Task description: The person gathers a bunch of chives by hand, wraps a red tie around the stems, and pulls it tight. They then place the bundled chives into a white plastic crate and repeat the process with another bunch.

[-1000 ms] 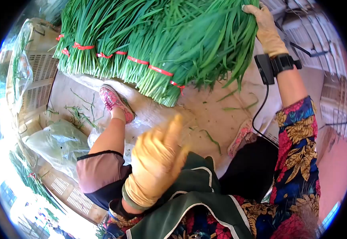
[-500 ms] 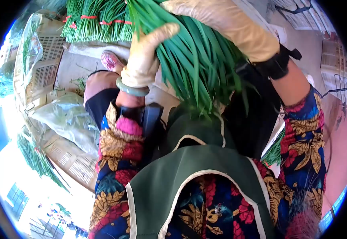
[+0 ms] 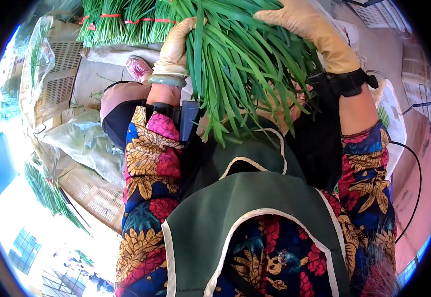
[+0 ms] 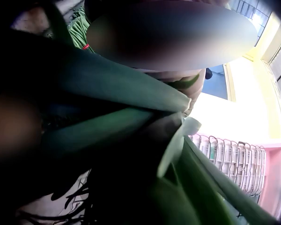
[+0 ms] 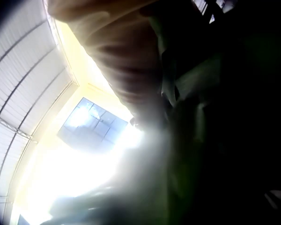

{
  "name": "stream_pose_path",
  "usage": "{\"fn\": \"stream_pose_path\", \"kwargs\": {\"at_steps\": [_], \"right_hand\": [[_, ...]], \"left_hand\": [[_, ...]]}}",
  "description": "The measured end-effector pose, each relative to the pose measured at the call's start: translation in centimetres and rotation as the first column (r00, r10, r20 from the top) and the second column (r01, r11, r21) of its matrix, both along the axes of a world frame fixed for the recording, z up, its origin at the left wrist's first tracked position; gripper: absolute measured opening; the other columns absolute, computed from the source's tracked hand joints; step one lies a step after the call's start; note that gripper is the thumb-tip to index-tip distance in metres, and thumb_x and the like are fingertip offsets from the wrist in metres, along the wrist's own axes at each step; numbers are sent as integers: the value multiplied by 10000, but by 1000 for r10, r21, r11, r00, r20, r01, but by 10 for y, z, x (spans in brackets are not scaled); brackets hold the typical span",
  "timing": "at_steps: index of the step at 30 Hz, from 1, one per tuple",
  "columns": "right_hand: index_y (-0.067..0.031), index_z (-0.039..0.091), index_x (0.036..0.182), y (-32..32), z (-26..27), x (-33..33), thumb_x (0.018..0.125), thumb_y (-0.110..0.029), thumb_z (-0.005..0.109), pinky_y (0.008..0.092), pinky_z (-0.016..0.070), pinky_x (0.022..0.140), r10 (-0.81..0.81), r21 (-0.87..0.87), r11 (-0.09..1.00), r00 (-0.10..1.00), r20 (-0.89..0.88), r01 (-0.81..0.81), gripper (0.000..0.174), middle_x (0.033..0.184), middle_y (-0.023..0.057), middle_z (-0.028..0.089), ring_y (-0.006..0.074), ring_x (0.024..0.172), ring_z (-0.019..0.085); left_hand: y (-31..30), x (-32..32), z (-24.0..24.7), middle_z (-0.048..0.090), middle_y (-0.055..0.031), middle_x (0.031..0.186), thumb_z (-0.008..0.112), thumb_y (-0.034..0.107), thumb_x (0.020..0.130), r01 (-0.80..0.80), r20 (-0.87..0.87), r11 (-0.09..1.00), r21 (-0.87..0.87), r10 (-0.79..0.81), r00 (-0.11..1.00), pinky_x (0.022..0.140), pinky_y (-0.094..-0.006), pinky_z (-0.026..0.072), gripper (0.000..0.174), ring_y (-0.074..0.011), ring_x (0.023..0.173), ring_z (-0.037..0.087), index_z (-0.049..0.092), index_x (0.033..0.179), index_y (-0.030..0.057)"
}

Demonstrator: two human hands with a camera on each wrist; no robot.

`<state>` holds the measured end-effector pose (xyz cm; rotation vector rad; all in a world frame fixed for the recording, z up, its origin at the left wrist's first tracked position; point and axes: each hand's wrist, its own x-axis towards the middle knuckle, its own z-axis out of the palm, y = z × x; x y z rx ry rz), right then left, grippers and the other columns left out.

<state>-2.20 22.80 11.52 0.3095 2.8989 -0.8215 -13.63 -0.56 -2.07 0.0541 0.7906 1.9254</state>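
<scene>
A large loose bunch of garlic chives (image 3: 245, 64) hangs leaf ends down over the person's lap in the head view. The left hand (image 3: 172, 47), in a pale glove, grips its left side. On the right side, the gloved right hand (image 3: 314, 34) holds the bunch with the thumb over the leaves; its other fingers are mostly hidden. Dark, close leaves (image 4: 131, 89) fill much of the left wrist view. In the right wrist view, the glove (image 5: 112, 56) lies against shadowed leaves. Chive bundles (image 3: 126, 29) tied with red bands lie behind the left hand.
Plastic crates (image 3: 59, 74) line the left side, with a clear plastic bag (image 3: 84, 143) beside them. More chives (image 3: 52, 195) lie at the lower left. A dark green apron (image 3: 255, 198) covers the lap, and a black cable (image 3: 416, 198) trails from the right arm.
The left hand, empty over the lap before, has gone up to the chives. Both hands have brought a bunch closer to the body, and its leaves now spread down over the lap.
</scene>
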Motion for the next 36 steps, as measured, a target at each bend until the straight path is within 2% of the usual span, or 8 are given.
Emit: {"fn": "stream_pose_path", "kwargs": {"at_steps": [8,11,13,15,19,23,31,36], "right_hand": [[-58,657,1124,17,14,13,809,-299,688,389,472,831,175,-59,980,964,-199,-190,398,985,166,667,278,944,627],[-64,653,1137,18,14,18,806,-316,686,401,463,855,273,303,934,926,-262,-190,418,1030,154,648,301,985,603],[-59,606,1205,24,1,19,825,-247,683,387,442,920,53,-72,996,997,-55,-57,431,1126,120,621,263,1080,554],[-6,493,1359,44,-49,17,917,-181,643,327,407,1016,-17,-568,821,998,57,47,499,1222,105,602,168,1221,491],[-74,605,1245,18,-41,21,827,-103,718,251,480,837,-46,-395,913,935,-352,-104,433,1072,26,649,116,898,599],[-147,681,1096,4,17,22,716,-129,706,422,459,870,333,265,935,834,-440,-234,380,1158,97,608,317,1015,585],[-180,688,956,0,-23,8,651,129,559,379,439,900,517,281,839,523,-677,-465,453,1196,80,596,296,1062,569],[-156,674,922,11,-32,1,675,117,573,365,452,851,469,199,864,596,-651,-462,382,1186,69,601,274,988,582]], "left_hand": [[2,10,7,682,-68,946,685,187,861,-27,-82,999,-40,24,996,795,-335,570,209,-186,837,664,660,1001,34],[7,14,17,686,-104,881,668,187,836,-95,-155,980,-174,68,986,745,-340,577,240,-217,777,669,664,986,0],[9,16,18,676,-85,846,649,180,838,-149,-203,971,-186,110,973,707,-303,556,237,-178,730,648,667,975,-13],[5,11,6,669,-72,834,647,175,838,-142,-239,977,-158,102,966,686,-286,542,231,-155,708,632,668,971,-12],[6,14,14,661,-61,836,636,158,842,-175,-274,971,-164,125,954,682,-273,529,217,-144,709,619,662,965,-19],[5,16,16,664,-73,864,633,151,849,-215,-281,963,-162,164,946,703,-282,536,213,-155,738,627,657,971,-22],[5,22,22,666,-71,847,636,151,856,-223,-209,965,-136,192,959,683,-285,538,200,-157,715,629,662,968,-12],[8,15,13,667,-67,822,648,128,842,-251,-206,962,-104,226,952,666,-282,539,173,-156,699,630,672,947,-7]]}}
